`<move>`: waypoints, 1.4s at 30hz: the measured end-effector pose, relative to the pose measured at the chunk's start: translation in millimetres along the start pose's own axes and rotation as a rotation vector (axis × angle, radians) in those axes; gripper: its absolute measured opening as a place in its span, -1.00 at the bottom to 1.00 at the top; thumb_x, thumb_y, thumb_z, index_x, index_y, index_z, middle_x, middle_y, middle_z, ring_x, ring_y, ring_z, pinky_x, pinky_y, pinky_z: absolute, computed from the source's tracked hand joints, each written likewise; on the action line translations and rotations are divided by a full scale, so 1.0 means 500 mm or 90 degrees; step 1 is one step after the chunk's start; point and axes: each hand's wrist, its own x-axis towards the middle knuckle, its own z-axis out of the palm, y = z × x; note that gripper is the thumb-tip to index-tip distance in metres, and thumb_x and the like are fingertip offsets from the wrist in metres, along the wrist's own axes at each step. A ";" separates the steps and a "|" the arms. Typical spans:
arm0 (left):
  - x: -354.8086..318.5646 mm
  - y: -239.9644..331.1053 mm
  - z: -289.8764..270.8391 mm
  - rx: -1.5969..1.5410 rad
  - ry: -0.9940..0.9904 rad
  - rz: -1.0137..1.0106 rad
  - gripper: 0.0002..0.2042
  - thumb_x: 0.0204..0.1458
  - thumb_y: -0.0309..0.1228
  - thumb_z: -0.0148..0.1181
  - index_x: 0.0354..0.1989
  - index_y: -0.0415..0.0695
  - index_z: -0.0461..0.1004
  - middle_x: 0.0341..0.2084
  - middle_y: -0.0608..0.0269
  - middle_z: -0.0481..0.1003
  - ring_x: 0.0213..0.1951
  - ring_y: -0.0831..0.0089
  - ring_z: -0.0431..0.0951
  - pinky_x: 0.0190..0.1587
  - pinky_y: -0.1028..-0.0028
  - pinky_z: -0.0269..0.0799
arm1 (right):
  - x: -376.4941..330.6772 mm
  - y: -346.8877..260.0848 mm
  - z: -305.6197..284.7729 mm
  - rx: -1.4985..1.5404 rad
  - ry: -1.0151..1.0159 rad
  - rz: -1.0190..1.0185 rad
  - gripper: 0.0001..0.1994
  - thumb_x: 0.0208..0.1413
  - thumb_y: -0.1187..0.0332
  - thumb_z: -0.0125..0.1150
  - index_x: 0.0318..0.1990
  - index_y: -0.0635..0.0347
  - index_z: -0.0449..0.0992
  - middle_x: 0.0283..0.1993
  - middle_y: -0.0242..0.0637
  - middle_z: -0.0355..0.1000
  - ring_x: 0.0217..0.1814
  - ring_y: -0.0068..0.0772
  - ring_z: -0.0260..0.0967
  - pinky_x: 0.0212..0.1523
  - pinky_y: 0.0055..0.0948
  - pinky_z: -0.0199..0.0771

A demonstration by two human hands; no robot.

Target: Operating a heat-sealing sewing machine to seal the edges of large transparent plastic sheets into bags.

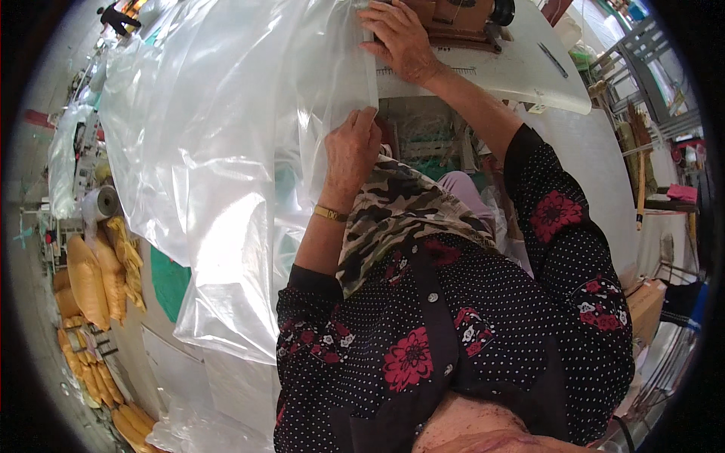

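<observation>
clear plastic sheeting, a big crinkled transparent film, is spilling off the white work table and hanging down on the person's left. the left hand is pinching the film's edge below the table lip, fingers closed on it. the right hand is pressing flat on the film by the brown sewing machine. yellow stuffed bags are lying on the floor.

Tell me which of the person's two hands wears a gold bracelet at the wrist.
The left hand, pinching the clear plastic sheet at its edge. The right hand, farther up on the white table, has a bare wrist.
</observation>
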 end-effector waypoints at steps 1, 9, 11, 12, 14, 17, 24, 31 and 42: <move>0.001 -0.009 0.002 0.017 -0.008 0.008 -0.83 0.04 -0.53 0.13 -0.18 -0.16 0.48 -0.45 0.09 0.49 -0.47 0.05 0.54 -0.45 0.18 0.46 | -0.002 0.001 0.004 -0.014 -0.015 -0.005 -0.63 0.20 0.24 0.10 0.04 0.32 0.40 0.16 -0.05 0.31 0.32 -0.01 0.17 0.37 0.07 0.02; 0.084 -0.014 0.016 0.103 -0.021 0.005 -0.81 0.04 -0.50 0.13 -0.16 -0.19 0.51 -0.43 0.03 0.53 -0.43 0.04 0.57 -0.39 0.17 0.50 | -0.009 0.010 0.000 -0.033 -0.046 0.022 -0.62 0.27 0.27 -0.06 0.11 0.34 0.40 0.25 -0.07 0.28 0.41 -0.08 0.10 0.42 0.04 -0.08; 0.119 -0.010 0.022 0.130 -0.032 -0.008 -0.82 0.04 -0.50 0.12 -0.18 -0.21 0.54 -0.39 -0.01 0.56 -0.39 0.03 0.59 -0.35 0.18 0.51 | -0.023 0.023 0.005 -0.047 -0.057 0.020 -0.63 0.27 0.28 -0.08 0.10 0.34 0.40 0.25 -0.08 0.28 0.42 -0.10 0.09 0.43 0.03 -0.09; 0.136 -0.011 0.025 0.153 -0.039 0.002 -0.82 0.05 -0.49 0.10 -0.20 -0.21 0.54 -0.38 -0.03 0.57 -0.38 0.02 0.59 -0.34 0.16 0.52 | -0.030 0.036 0.015 -0.168 -0.042 -0.038 -0.61 0.25 0.28 -0.07 0.12 0.33 0.39 0.27 -0.09 0.26 0.43 -0.11 0.07 0.43 0.03 -0.12; 0.162 -0.022 0.026 0.184 -0.048 0.009 -0.83 0.06 -0.47 0.09 -0.21 -0.22 0.54 -0.38 -0.05 0.57 -0.37 0.01 0.59 -0.33 0.15 0.52 | -0.039 0.032 0.031 -0.282 -0.021 -0.093 -0.60 0.24 0.27 -0.07 0.14 0.33 0.38 0.29 -0.10 0.24 0.44 -0.12 0.05 0.44 0.04 -0.15; 0.203 -0.037 0.044 0.195 -0.022 0.041 -0.83 0.07 -0.47 0.07 -0.23 -0.23 0.55 -0.39 -0.06 0.57 -0.37 -0.02 0.59 -0.32 0.13 0.51 | -0.042 0.003 0.018 0.012 -0.004 0.027 -0.56 0.20 0.28 -0.01 0.19 0.29 0.33 0.32 -0.12 0.22 0.45 -0.14 0.02 0.43 0.05 -0.19; 0.264 -0.052 0.074 0.172 0.100 0.050 -0.86 0.05 -0.43 0.08 -0.31 -0.19 0.54 -0.46 -0.05 0.56 -0.40 -0.04 0.59 -0.32 0.08 0.50 | -0.026 -0.012 0.035 -0.005 0.041 0.111 -0.57 0.15 0.30 0.10 0.17 0.21 0.32 0.26 -0.17 0.26 0.39 -0.13 0.10 0.38 0.06 -0.12; 0.162 -0.018 0.074 0.185 0.087 -0.140 -0.81 0.01 -0.43 0.12 -0.23 -0.15 0.58 -0.42 0.02 0.56 -0.40 0.03 0.58 -0.36 0.15 0.49 | -0.033 0.000 0.051 -0.069 0.045 0.126 -0.66 0.18 0.35 0.08 0.08 0.23 0.39 0.21 -0.19 0.32 0.35 -0.16 0.17 0.36 -0.03 -0.03; 0.113 -0.051 0.080 0.134 0.112 -0.018 -0.87 0.00 -0.56 0.12 -0.28 -0.16 0.55 -0.50 0.11 0.45 -0.49 0.05 0.52 -0.47 0.14 0.40 | -0.041 -0.013 0.062 -0.098 0.034 0.147 -0.64 0.15 0.48 0.08 0.12 0.02 0.42 0.28 -0.49 0.33 0.38 -0.46 0.17 0.39 -0.24 -0.06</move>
